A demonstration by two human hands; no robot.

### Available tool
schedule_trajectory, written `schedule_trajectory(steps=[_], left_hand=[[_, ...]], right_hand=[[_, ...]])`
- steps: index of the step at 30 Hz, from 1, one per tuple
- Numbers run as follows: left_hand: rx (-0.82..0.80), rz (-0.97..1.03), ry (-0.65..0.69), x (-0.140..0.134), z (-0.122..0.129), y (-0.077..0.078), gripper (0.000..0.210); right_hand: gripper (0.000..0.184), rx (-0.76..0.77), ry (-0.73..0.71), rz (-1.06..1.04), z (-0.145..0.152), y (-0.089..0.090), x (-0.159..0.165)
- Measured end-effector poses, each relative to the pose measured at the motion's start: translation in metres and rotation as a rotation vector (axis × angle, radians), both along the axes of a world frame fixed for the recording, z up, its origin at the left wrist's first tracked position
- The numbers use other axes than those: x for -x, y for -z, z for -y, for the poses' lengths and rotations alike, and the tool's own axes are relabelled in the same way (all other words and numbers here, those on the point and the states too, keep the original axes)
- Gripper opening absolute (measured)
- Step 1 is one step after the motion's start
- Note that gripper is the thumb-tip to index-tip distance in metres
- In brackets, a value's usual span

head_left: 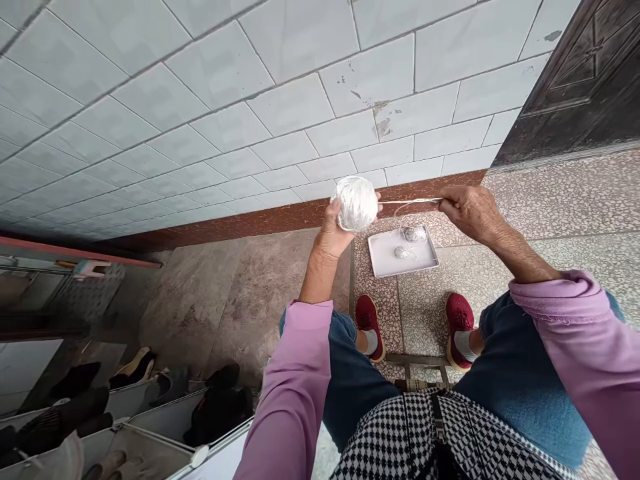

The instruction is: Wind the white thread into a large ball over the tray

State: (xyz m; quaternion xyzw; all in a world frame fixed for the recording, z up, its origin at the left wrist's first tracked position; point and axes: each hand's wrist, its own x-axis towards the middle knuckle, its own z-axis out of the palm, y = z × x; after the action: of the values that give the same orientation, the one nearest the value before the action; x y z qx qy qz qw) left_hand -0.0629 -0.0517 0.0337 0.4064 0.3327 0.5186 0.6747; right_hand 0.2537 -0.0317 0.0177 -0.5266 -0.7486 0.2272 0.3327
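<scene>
A large ball of white yarn rests in my left hand, which is wrapped round it from below and behind, thumb at its left side. From the ball a white strand runs taut to the right. My right hand pinches that strand between thumb and curled fingers. Loose yarn hangs from near the right hand to the tray on the floor. Two smaller balls lie in it: a larger yarn ball towards the back and a small yarn ball in front.
A tiled wall with a brown base strip stands ahead, and a dark carved door at the right. Red shoes flank the tray's near side. At the left stands a rack holding shoes.
</scene>
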Motion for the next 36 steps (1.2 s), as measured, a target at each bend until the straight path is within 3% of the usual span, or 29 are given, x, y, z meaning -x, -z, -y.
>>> schedule_trajectory(steps=[2, 5, 7, 9, 12, 15, 19, 23, 24, 27, 31, 36], left_hand=[[0.002, 0.004, -0.019, -0.001, 0.002, -0.004, 0.105], [0.018, -0.042, -0.022, -0.005, 0.004, -0.004, 0.104], [0.021, -0.069, -0.015, -0.007, 0.004, -0.002, 0.104], [0.021, -0.087, -0.005, -0.009, 0.004, 0.001, 0.105], [0.006, -0.127, 0.004, -0.01, 0.004, 0.003, 0.102], [-0.015, -0.136, 0.019, -0.011, 0.004, 0.0, 0.099], [-0.005, -0.11, 0.072, -0.018, 0.005, -0.001, 0.098], [0.023, -0.102, 0.128, -0.03, 0.005, 0.002, 0.099], [0.026, -0.095, 0.128, -0.032, 0.004, 0.001, 0.1], [0.01, -0.058, 0.067, -0.03, -0.001, -0.007, 0.104], [-0.014, -0.031, -0.138, -0.009, -0.012, -0.023, 0.1], [0.016, 0.033, -0.266, 0.016, -0.033, -0.023, 0.091]], right_hand=[[0.027, -0.005, 0.024, 0.116, -0.006, 0.016, -0.01], [0.017, 0.086, -0.086, 0.14, -0.011, 0.03, -0.015], [0.015, 0.14, -0.169, 0.054, -0.01, 0.026, -0.012], [0.029, 0.17, -0.22, -0.101, -0.006, 0.011, -0.004], [0.035, 0.153, -0.203, -0.34, 0.003, -0.015, 0.012], [0.037, 0.105, -0.151, -0.443, 0.008, -0.026, 0.026], [0.047, 0.128, -0.209, -0.437, 0.006, -0.016, 0.04], [0.031, 0.249, -0.391, -0.37, 0.002, -0.001, 0.051], [0.035, 0.278, -0.418, -0.353, 0.002, 0.0, 0.05], [0.048, 0.332, -0.423, -0.341, -0.001, -0.007, 0.034], [0.043, 0.465, -0.396, -0.432, -0.004, -0.025, -0.01], [0.039, 0.592, -0.209, -0.595, -0.007, -0.033, -0.056]])
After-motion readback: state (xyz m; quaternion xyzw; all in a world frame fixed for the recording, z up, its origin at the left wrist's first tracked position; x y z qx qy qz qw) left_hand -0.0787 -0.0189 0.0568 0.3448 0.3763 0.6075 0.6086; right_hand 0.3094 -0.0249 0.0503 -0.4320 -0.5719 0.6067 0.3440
